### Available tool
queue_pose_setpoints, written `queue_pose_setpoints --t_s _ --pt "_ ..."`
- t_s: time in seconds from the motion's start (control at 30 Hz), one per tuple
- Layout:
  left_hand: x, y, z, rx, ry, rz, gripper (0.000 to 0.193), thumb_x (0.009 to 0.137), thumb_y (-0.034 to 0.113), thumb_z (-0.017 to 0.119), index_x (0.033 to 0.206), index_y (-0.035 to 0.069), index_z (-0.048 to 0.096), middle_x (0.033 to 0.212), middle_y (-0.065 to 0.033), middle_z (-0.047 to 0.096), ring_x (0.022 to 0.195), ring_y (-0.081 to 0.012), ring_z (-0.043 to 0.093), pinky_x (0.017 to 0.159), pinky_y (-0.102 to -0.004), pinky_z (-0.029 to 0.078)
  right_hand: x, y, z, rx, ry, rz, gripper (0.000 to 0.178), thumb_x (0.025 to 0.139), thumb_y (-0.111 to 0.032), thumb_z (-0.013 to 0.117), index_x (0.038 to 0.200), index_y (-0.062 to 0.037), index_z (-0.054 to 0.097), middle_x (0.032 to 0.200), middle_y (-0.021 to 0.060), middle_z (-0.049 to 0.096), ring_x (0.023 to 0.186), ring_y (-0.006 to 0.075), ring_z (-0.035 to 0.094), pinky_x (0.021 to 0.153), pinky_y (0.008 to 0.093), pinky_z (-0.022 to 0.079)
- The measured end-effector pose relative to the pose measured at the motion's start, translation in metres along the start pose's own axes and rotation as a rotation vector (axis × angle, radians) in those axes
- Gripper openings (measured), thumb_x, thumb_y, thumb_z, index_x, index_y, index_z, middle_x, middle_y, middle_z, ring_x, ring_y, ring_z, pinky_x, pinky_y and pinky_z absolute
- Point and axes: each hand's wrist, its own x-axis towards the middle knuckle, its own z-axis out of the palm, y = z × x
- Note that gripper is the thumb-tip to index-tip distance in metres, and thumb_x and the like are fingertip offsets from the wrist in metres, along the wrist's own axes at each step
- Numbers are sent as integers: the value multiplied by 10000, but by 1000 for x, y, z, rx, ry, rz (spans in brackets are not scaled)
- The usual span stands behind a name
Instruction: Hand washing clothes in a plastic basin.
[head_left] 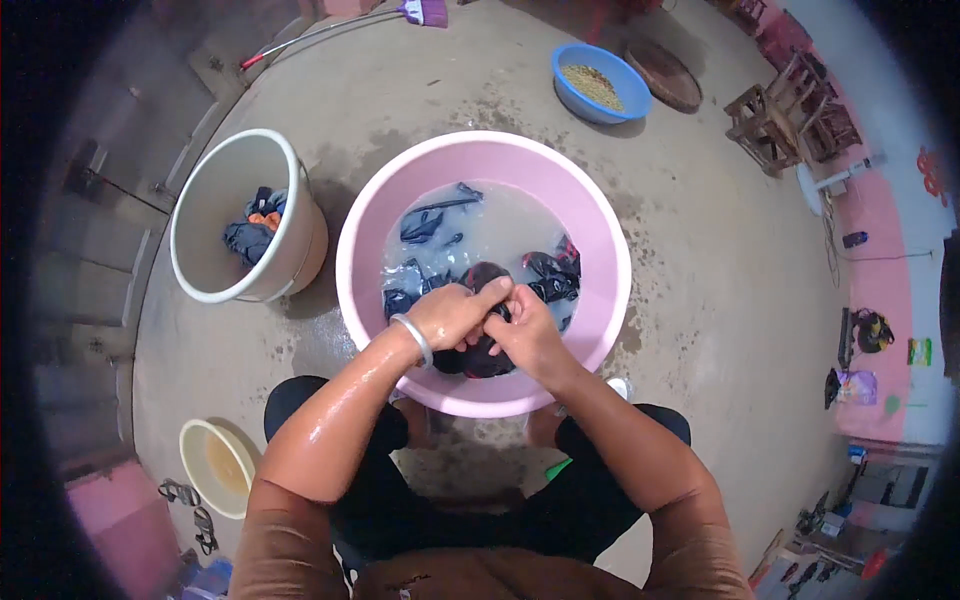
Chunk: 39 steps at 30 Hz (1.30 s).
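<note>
A large pink basin (590,330) stands in front of me, holding cloudy water and dark wet clothes (425,222). Over its near half, my left hand (450,315) and my right hand (525,328) meet, both closed on a black and dark red wet garment (485,358). The fingertips of the two hands almost touch, and part of the cloth bunches between them. Below the hands the garment hangs down into the basin. More dark cloth (553,277) floats at the right side of the water. A pale bangle circles my left wrist.
To the left stands a tall pale bucket (190,235) with wrung-looking clothes inside. A small cream basin (195,455) with yellowish liquid sits near left, beside sandals (205,528). Farther off are a blue basin (630,75) of grain-like bits, wooden stools (765,125) and a purple broom (425,12).
</note>
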Motion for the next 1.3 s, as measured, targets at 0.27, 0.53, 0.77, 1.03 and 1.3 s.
queue_pose_setpoints --t_s 0.27,0.53,0.77,1.03,1.3 --pt "30 -19 44 -199 352 279 395 857 349 609 911 -42 625 837 -163 664 780 -206 631 748 -335 480 -8 -5 -11 -68 -5 -180 331 830 -21 560 1129 -8 419 884 23 524 749 72 520 626 209 440" --pt "31 0 57 -249 514 284 525 824 405 593 942 -103 540 879 -281 599 855 -342 603 785 -392 446 1 -22 -39 -851 117 -572 193 753 -91 596 917 2 552 908 152 553 844 278 531 736 346 440" --pt "-2 13 42 -34 557 447 260 854 222 520 879 -35 541 913 -241 599 879 -420 582 795 -480 446 7 -22 -41 -305 -93 19 249 951 -177 402 854 -15 566 752 -25 546 702 60 478 626 226 401" --pt "11 13 62 108 526 595 219 792 198 539 876 -3 559 888 -220 616 867 -391 606 766 -470 481 20 15 -61 -1182 -17 -188 277 795 -272 594 790 -3 660 800 247 642 829 404 617 684 478 481" --pt "-2 8 65 155 441 536 241 738 156 599 896 -25 585 865 -222 633 849 -376 627 782 -441 493 22 40 -49 -1393 46 -199 274 761 -261 645 798 10 664 764 223 654 803 370 642 670 435 493"
